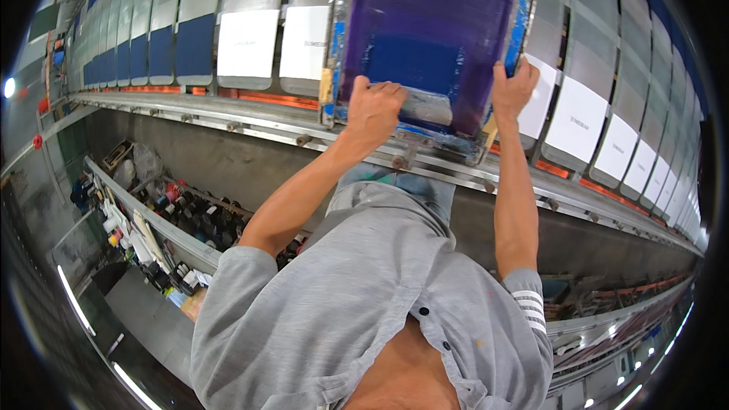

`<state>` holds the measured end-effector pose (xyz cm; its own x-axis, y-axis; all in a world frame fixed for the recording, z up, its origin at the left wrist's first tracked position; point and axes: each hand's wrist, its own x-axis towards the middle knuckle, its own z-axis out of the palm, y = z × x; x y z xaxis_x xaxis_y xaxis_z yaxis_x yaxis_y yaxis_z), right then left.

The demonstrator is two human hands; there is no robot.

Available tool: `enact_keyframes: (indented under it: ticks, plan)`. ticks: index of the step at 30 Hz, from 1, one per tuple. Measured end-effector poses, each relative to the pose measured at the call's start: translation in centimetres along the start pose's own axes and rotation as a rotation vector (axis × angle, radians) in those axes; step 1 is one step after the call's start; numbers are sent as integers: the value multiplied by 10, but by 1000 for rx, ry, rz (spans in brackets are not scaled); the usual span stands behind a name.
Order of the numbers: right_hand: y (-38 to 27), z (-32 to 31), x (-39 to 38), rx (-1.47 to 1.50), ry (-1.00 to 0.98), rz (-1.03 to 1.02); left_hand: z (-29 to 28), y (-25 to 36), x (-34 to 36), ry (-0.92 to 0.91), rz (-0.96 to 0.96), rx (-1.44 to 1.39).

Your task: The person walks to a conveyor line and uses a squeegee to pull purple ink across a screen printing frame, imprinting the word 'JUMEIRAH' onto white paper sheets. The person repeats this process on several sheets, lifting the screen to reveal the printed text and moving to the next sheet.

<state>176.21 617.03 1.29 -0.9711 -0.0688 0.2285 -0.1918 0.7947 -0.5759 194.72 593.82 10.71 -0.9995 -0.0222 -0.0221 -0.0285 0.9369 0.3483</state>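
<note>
A screen-printing frame point(334, 38) with tape-covered edges and a purple mesh point(429, 0) lies across the long printing table. A band of dark blue ink point(414, 61) covers the mesh's near part. My left hand point(372, 108) is closed around the left end of a greyish squeegee point(427, 108), which rests at the near end of the mesh. At the frame's right side, my right hand point(515, 89) is closed on the edge, thumb toward the mesh. The underside of the frame is hidden.
Printing boards line the table both ways, some with white sheets point(247, 45), others with blue ones point(193, 49). A metal rail point(281, 134) with knobs runs along the near edge. Behind me to the left stands a shelf point(156, 197) crowded with containers.
</note>
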Motion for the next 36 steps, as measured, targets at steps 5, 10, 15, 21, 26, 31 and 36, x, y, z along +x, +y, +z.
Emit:
enact_keyframes:
  ticks: [5,10,15,21,26,31,36]
  plan:
    - [8,8,-3,-111,-37,-8,2,-4,5,-93,-38,8]
    - [12,18,-7,-240,-93,-17,9,-5,-1,-18,-18,27]
    - [-11,-2,4,-329,-95,-165,12,-2,-7,-56,-37,-4]
    - [-128,-52,56,-56,-778,-537,-2,-37,95,-134,-65,100]
    - [-112,-11,46,-162,-651,-634,-4,-44,130,-63,19,55]
    - [-107,-34,-52,-59,-627,-568,6,-16,40,-7,-13,-66]
    - [-120,-45,-31,-121,-768,-549,-4,-26,51,-163,-7,-30]
